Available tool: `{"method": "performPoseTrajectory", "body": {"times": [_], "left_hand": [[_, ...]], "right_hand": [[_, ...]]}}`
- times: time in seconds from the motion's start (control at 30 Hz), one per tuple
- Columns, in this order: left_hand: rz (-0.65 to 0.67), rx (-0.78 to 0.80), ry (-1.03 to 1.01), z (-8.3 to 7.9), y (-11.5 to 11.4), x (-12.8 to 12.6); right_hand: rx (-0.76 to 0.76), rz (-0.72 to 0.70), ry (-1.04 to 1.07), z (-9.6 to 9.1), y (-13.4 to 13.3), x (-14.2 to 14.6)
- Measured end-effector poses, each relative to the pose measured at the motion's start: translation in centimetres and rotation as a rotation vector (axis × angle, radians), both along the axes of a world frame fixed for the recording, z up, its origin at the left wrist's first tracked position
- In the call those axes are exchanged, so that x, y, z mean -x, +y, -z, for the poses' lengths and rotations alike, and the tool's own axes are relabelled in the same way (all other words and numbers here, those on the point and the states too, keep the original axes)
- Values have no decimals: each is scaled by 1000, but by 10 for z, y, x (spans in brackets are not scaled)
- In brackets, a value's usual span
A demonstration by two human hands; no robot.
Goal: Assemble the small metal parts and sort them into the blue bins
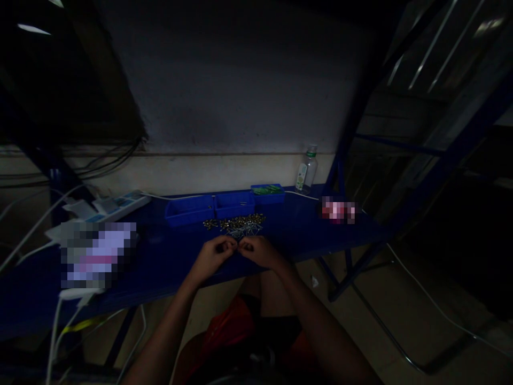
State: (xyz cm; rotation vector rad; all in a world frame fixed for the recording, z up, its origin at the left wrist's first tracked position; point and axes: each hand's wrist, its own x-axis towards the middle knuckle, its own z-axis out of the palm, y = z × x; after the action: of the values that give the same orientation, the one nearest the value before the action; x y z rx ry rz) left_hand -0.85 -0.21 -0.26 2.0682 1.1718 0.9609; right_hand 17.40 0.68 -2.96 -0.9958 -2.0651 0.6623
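Note:
My left hand (pixel 214 256) and my right hand (pixel 258 251) meet fingertip to fingertip over the front of the blue table. Both are closed in a pinch, and whatever sits between the fingers is too small and dark to name. Just beyond them lies a pile of thin silvery pins or screws (pixel 245 230). Small brass-coloured pieces (pixel 236 221) are heaped right behind it, with a smaller cluster (pixel 210 224) to the left. Two blue bins, a left one (pixel 188 211) and a right one (pixel 234 204), stand behind the piles.
A blue tray (pixel 269 199) of green pieces stands at the back, near a clear bottle (pixel 308 171). To the left lie a white power strip (pixel 124 206) with cables and a blurred-out item (pixel 100 254). Another blurred pink item (pixel 339 210) lies at the right end of the table.

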Motion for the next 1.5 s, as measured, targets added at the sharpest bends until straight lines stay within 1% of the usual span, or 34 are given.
{"method": "performPoseTrajectory", "body": {"times": [0.17,0.33,0.43,0.53,0.63,0.7,0.77,0.83,0.9,1.0,1.1,1.17,1.23,1.27,1.3,1.37,1.43,1.5], "left_hand": [[63,43,-8,-1,-4,-3],[40,50,-6,-2,-4,-3],[1,33,-22,0,-2,-1],[-47,24,-7,2,2,0],[-16,38,71,5,4,-1],[3,29,126,6,4,-2],[-5,9,153,6,4,-2],[-19,-3,164,3,7,-1],[-33,-25,183,-6,17,1],[-79,-114,243,-26,45,-1],[-256,-217,348,-46,85,-8],[-363,-257,452,-56,107,-15],[-457,-257,563,-62,120,-21],[-484,-263,601,-63,121,-23],[-498,-273,621,-64,119,-25],[-483,-297,611,-62,107,-25],[-415,-283,564,-55,84,-21],[-328,-245,497,-43,58,-15]], "right_hand": [[-76,45,-112,-3,-2,2],[-78,66,-145,-5,-3,2],[-53,61,-77,-4,-3,1],[-37,81,52,-3,-2,0],[-25,117,170,-3,0,-2],[-8,98,194,-3,0,-2],[16,90,196,-4,1,-3],[32,132,216,-4,3,-3],[34,206,240,-4,5,-3],[27,300,220,-3,8,-3],[12,351,179,-2,10,-3],[-6,388,165,-1,12,-3],[-24,429,131,1,14,-3],[-32,442,99,2,15,-2],[-41,447,59,4,16,-2],[-69,434,-35,6,18,1],[-101,421,-114,8,18,3],[-116,418,-159,8,17,4]]}}
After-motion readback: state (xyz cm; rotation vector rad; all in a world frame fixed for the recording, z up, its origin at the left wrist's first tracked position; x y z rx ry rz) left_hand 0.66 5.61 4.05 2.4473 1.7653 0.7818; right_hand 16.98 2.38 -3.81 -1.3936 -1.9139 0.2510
